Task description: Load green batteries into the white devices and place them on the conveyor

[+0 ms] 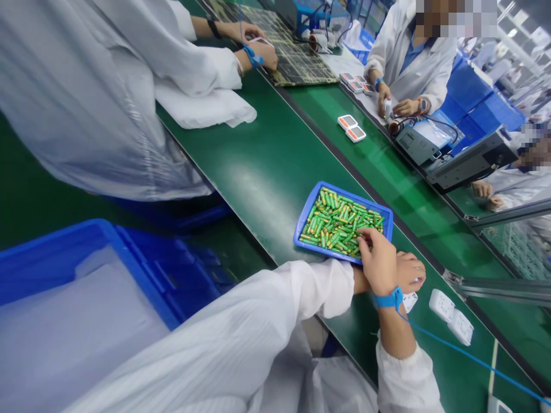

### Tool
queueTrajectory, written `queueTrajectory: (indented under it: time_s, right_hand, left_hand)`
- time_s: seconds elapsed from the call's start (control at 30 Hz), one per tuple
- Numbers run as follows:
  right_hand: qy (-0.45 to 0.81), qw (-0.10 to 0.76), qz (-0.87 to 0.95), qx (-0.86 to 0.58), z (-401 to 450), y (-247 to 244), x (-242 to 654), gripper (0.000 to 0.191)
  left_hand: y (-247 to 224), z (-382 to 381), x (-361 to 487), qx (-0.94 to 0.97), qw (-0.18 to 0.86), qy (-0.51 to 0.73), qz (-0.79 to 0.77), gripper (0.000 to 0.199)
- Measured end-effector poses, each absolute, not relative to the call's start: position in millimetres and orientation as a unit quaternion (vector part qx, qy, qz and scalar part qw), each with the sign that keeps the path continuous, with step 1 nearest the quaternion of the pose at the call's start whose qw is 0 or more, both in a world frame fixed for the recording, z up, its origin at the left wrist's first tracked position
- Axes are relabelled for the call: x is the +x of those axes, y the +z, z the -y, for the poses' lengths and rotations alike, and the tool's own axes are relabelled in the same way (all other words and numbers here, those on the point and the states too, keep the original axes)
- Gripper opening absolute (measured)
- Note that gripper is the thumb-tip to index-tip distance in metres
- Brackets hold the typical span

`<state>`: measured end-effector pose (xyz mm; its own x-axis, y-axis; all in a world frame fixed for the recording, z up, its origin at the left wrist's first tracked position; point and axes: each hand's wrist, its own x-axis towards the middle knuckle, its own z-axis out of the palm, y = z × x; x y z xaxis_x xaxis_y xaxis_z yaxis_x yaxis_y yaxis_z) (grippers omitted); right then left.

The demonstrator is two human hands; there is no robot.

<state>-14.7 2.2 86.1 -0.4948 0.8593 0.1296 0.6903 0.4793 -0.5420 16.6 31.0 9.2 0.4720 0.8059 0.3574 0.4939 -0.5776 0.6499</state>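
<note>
My right hand (379, 261), with a blue wrist strap (390, 298), reaches over the near right corner of a blue tray (301, 244). Its curled thumb and fingers are at the green-and-gold batteries (340, 221) that fill the tray; whether a battery is between them is hidden. My left arm passes under the right wrist. Beyond it, my left hand (411, 272) is closed, fingers bent, over a white plastic device (410, 301), which is mostly covered by the hands. Two more white devices (451, 315) lie touching each other to the right.
A blue cord (469, 347) runs from my wrist strap to the right. On the left, a co-worker's hands (262, 51) work by a gridded panel (301, 57). Two orange-and-white devices (352, 128) lie beyond the dark rail. A blue bin (107, 229) stands at lower left.
</note>
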Motion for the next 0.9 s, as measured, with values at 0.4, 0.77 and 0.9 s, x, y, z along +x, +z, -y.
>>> queueTrajectory:
  time_s: [0.4, 0.77, 0.9]
  right_hand:
    - [0.199, 0.153, 0.849, -0.465, -4, 88, -16, 0.013]
    - [0.144, 0.08, 0.882, -0.442, -16, 82, -24, 0.012]
    - [0.125, 0.083, 0.884, -0.443, -16, 76, -23, 0.013]
  left_hand:
    - [16, -29, 16, 0.815, 0.243, 0.337, -0.403, 0.013]
    - [17, -30, 14, 0.825, 0.227, 0.327, -0.401, 0.012]
    - [15, -31, 14, 0.834, 0.215, 0.315, -0.398, 0.014]
